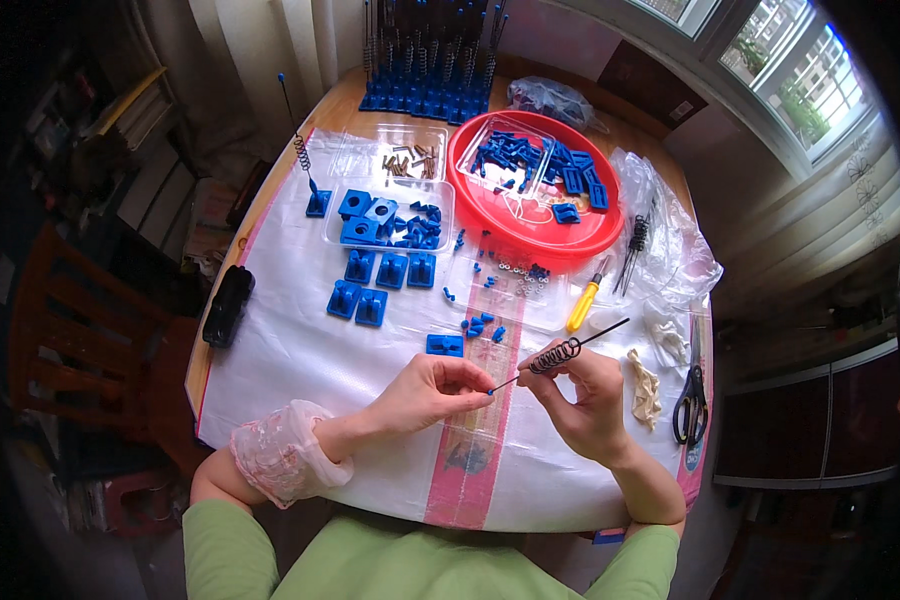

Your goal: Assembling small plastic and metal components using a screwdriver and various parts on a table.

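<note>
The right hand (585, 400) grips the black spring rod (555, 356) near its coil, while the left hand (415, 395) pinches a small blue tip (490, 392) at the rod's thin lower-left end. The rod slants between both hands, just beside a square blue base (445, 345). To work well, the right hand should probably brace the coil without squeezing it, with left fingertips pushing straight along the rod

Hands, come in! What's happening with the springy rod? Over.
Right hand holding black springy rod. Left hand pinching its small blue tip. Blue base just beyond left hand, clear of rod.
</note>
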Available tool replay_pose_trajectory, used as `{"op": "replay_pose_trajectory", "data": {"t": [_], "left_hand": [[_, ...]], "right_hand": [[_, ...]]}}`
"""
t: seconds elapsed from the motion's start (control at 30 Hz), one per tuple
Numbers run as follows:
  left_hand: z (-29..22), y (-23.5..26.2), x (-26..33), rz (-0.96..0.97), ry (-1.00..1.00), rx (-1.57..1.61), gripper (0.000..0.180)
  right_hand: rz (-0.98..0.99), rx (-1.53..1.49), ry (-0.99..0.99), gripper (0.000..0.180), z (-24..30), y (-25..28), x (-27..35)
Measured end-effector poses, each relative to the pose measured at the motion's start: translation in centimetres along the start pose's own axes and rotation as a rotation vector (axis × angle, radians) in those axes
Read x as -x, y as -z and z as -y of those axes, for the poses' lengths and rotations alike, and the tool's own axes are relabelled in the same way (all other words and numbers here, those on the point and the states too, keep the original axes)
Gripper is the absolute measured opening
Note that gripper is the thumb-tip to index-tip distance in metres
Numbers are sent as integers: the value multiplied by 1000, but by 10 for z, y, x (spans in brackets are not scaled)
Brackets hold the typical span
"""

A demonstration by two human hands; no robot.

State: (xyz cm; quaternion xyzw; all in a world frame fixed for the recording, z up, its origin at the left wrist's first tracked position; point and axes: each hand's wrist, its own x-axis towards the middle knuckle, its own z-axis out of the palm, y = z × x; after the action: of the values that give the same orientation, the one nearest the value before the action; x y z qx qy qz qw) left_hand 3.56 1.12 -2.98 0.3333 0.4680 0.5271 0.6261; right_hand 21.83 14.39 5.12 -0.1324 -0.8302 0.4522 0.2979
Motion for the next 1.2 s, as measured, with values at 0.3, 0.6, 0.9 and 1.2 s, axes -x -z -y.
{"op": "replay_pose_trajectory", "data": {"t": [0.3,0.6,0.9,1.2], "left_hand": [[-1,-1,0,0,-8,14,18],[0,0,0,10,-9,4,18],[-1,0,0,13,-6,0,17],[-1,0,0,8,-9,8,17]], "right_hand": [[-1,-4,-2,13,2,-1,0],[10,1,-13,13,2,0,0],[16,11,-4,13,3,0,0],[14,8,-6,13,3,0,0]]}}
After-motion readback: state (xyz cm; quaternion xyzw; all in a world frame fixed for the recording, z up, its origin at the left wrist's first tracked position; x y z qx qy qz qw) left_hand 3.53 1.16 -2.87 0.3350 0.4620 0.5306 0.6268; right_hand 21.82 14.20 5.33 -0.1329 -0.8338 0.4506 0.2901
